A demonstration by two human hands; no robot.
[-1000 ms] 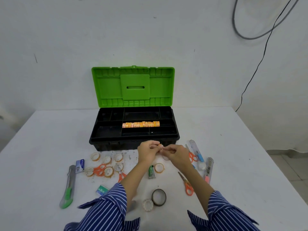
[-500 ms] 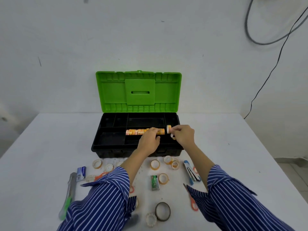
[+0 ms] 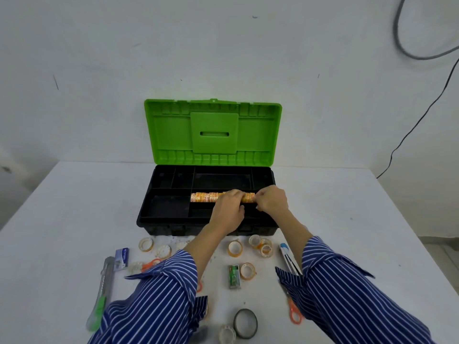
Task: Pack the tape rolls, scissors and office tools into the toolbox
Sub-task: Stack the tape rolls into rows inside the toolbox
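Toolbox (image 3: pixel 159 214) tray holds a tape-roll row (image 3: pixel 206 197) under both hands

Toolbox (image 3: pixel 173 222): black plastic tray, slight sheen; lid (image 3: pixel 213 132) bright green moulded plastic, ribbed, semi-matt; tape row (image 3: pixel 205 197) in tray: glossy orange-printed film; loose tape rolls (image 3: pixel 235 248) on table: clear glossy film; dark roll (image 3: pixel 246 323): dull grey; cutter (image 3: pixel 101 291): grey and green plastic; scissors (image 3: pixel 294 311): orange plastic handles; sleeves (image 3: pixel 154 301): blue-and-white striped woven cloth, matt; table (image 3: pixel 62 207): smooth white matt top, lightly speckled; wall (image 3: pixel 99 58): white, matt, scuffed.
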